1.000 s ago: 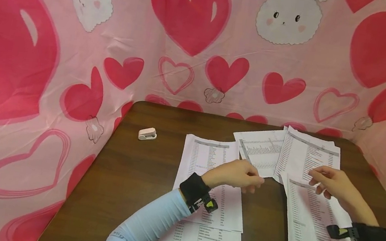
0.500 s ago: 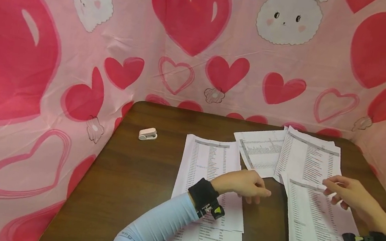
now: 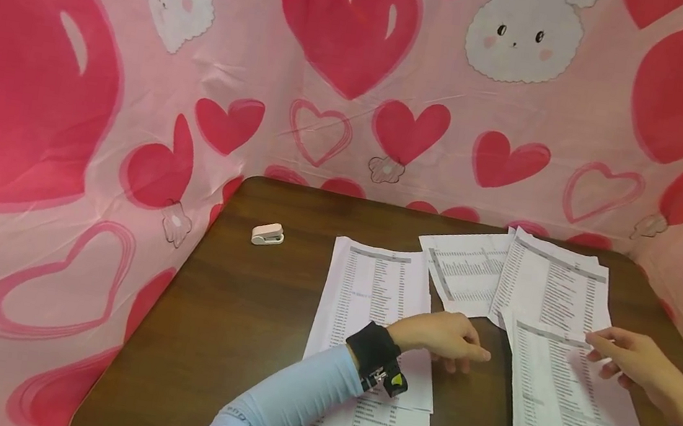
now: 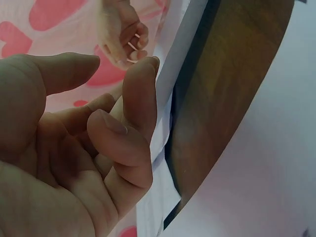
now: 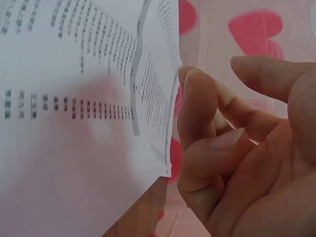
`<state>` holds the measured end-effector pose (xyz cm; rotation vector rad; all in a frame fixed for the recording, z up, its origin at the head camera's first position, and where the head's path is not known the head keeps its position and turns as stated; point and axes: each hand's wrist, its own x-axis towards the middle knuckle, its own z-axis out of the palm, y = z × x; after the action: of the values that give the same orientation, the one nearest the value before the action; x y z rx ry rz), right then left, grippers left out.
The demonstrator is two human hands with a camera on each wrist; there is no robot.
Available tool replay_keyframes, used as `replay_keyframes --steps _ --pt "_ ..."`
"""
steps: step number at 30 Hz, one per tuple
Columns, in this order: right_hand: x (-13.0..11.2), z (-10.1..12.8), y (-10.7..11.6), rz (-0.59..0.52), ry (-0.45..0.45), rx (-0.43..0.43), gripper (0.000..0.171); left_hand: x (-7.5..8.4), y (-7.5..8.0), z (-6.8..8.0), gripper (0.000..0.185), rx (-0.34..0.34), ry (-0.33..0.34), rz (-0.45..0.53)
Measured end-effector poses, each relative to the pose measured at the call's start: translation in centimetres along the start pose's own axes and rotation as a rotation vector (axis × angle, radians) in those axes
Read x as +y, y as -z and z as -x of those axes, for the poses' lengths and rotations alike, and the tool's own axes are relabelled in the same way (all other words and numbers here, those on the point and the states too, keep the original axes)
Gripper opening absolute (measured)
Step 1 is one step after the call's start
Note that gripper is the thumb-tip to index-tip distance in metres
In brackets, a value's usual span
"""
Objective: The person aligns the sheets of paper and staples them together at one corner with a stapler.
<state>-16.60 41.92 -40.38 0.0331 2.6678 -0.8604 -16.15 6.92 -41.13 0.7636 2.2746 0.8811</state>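
Leftmost: small white stapler (image 3: 267, 233) alone on dark wood-grain counter (image 3: 235, 314), no readable brand. Next, long printed sheets (image 3: 377, 298) with columns of tiny text, too small to read; pale sleeve across them, faint lettering near elbow illegible. Left hand (image 3: 450, 337) over bare wood between the papers, fingers loosely curled, grip relaxed and holding nothing, one fingertip against a sheet edge in the left wrist view. Farther right, overlapping printouts (image 3: 541, 285), then the near sheet (image 3: 562, 411) with grey header bars. Right hand (image 3: 635, 360) at that sheet's upper right corner, fingertips on its edge, grip narrow, whether pinching cannot tell. Behind all, pink cloth (image 3: 70, 95) printed with red hearts and white bunnies.
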Motion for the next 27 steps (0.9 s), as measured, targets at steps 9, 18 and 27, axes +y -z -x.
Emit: replay_keyframes --steps 9,18,27 --pt "1.4 -0.1 -0.1 -0.023 -0.056 0.011 0.065 0.7 -1.0 -0.7 0.025 -0.028 -0.006 0.03" --pt "2.2 0.0 -0.1 -0.051 -0.119 -0.004 0.07 0.7 -2.0 -1.7 0.024 0.0 0.037 0.036" --pt "3.1 0.4 0.0 -0.035 -0.116 0.06 0.066 0.8 -2.7 -2.9 0.023 0.02 0.051 0.059"
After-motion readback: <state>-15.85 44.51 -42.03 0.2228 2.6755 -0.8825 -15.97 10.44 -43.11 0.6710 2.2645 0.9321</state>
